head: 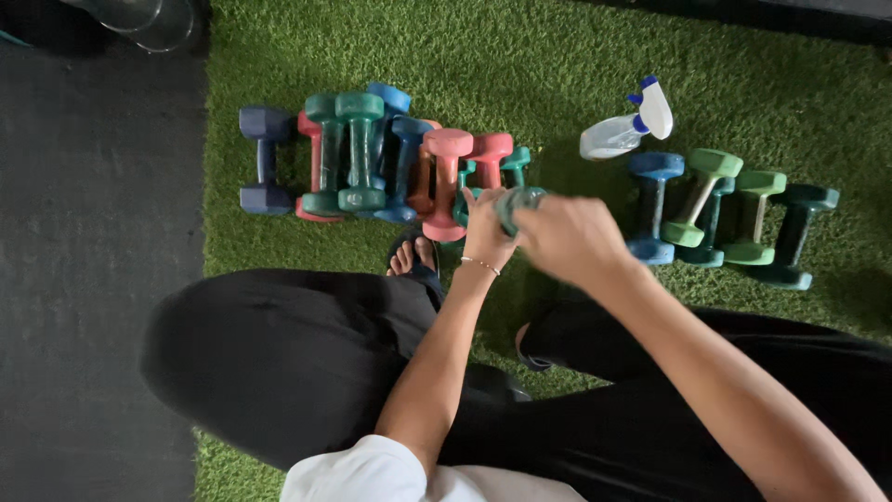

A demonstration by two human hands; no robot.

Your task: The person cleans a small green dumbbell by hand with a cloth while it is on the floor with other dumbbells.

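both hands grip one teal dumbbell (517,203) between two rows on the turf (520,65): left hand (485,228) fingers wrapped at its end, right hand (569,240) closed over it, blurred. step judged: handling it; spray bottle (632,125) lies far right.

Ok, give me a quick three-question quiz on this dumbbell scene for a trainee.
1. True or false: both hands grip the same teal dumbbell.
2. What lies on the artificial grass just beyond the right-side group of dumbbells: A) a spray bottle, B) a towel, C) a kettlebell?
3. Which wrist wears a thin bracelet?

Key
1. True: the left hand and right hand both close on it.
2. A: a clear spray bottle with a blue-and-white trigger head lies on its side.
3. The left wrist, where the bracelet shows.
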